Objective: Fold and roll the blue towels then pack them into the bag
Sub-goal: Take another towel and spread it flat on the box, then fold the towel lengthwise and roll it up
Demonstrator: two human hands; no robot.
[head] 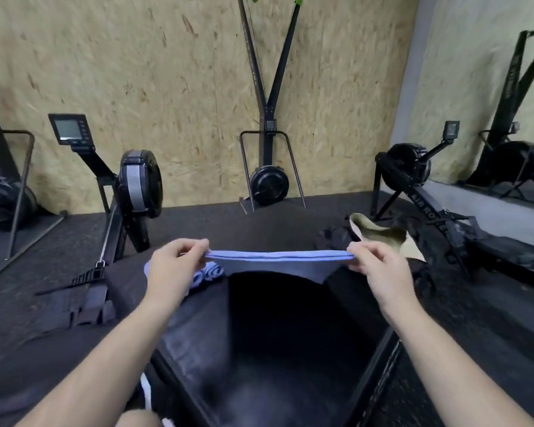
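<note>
My left hand (174,261), left of centre in the frame, is pinched closed on one end of a blue towel (278,262), thumb and fingers meeting over its folded edge. My right hand (375,263), right of centre, pinches the other end the same way, so the towel is stretched taut and level between them, its doubled hem running straight across and a soft flap sagging beneath toward the right. The cloth looks thin and smooth, with a matte surface. Just under my left hand lie rolled blue towels (208,272), their spiral ends facing me, resting on a dark padded bench (198,334). To the right of my right hand sits the bag (379,234), dark outside with a pale olive lining showing at its open mouth. The floor (28,318) is black speckled rubber. Rowing machines (130,192) stand against a chipboard wall (167,72) in the upper frame.
</note>
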